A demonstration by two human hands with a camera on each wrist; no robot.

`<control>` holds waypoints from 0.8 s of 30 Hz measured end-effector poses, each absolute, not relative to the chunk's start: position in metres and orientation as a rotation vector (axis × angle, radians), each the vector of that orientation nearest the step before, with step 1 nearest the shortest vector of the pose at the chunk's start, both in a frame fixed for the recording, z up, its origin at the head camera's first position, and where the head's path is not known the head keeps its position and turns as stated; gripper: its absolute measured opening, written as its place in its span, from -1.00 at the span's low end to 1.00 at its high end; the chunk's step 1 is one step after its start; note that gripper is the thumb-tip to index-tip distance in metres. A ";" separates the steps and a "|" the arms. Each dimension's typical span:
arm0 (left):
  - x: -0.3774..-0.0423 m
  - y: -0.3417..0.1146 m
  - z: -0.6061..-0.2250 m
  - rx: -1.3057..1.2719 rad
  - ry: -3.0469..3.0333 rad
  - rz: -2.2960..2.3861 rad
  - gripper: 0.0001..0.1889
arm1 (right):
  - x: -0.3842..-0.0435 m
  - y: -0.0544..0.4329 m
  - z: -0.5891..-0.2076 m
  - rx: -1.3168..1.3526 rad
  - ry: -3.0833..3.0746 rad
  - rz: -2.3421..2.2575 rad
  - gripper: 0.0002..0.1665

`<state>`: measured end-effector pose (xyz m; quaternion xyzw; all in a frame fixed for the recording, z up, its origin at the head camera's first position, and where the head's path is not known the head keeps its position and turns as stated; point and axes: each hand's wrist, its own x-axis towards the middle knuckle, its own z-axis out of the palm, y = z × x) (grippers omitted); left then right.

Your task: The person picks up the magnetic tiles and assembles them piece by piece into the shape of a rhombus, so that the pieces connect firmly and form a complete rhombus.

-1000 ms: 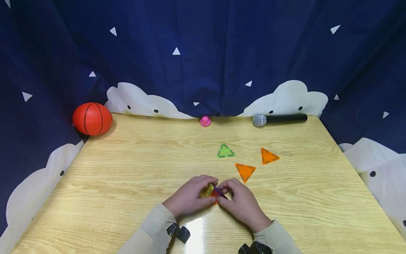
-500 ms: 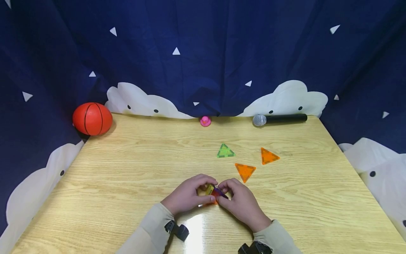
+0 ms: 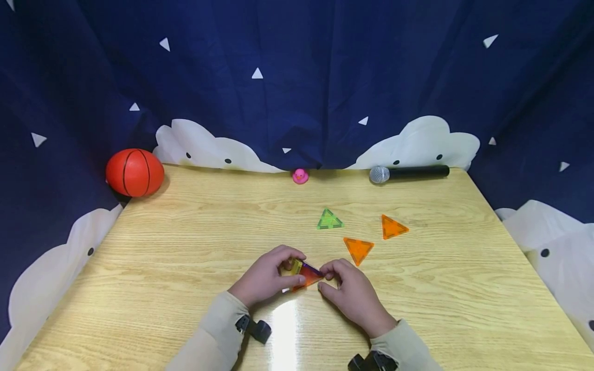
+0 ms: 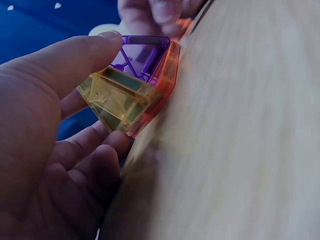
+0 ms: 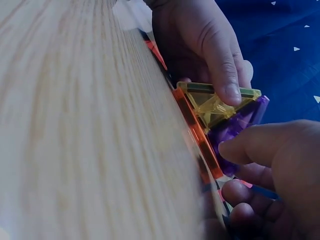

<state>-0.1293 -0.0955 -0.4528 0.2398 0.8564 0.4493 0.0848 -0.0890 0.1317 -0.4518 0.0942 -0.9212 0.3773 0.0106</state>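
Note:
Yellow (image 4: 117,97), purple (image 4: 162,55) and orange (image 3: 308,278) triangular magnetic tiles stand joined edge to edge as a small solid, orange side along the tabletop. My left hand (image 3: 268,275) pinches this solid between thumb and fingers at its yellow and purple sides. At the solid's right corner, my right hand (image 3: 351,293) has its fingers loosely bent, the thumb apart from them. In the right wrist view that thumb overlaps the purple tile. Beyond the hands lie two loose orange tiles, the nearer (image 3: 359,250) and farther (image 3: 393,227), plus a green tile (image 3: 329,219).
Along the back edge of the wooden table (image 3: 209,216) are a red ball (image 3: 135,172) at left, a pink rubber duck (image 3: 300,176), and a microphone (image 3: 410,174) at right. A dark blue curtain (image 3: 297,67) hangs behind.
My left hand has shifted left and slightly away with the joined tiles, showing more of the orange one. My right hand has stayed nearly in place, its thumb now apart from the tiles.

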 end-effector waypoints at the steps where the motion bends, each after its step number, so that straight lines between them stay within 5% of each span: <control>1: -0.130 -0.098 -0.453 0.698 2.565 1.340 -0.54 | -0.089 0.132 -0.452 0.290 -2.878 1.183 -0.79; 24: -0.157 -0.163 -0.456 -0.018 2.837 1.414 -0.48 | -0.087 0.132 -0.447 0.293 -2.876 1.264 -0.85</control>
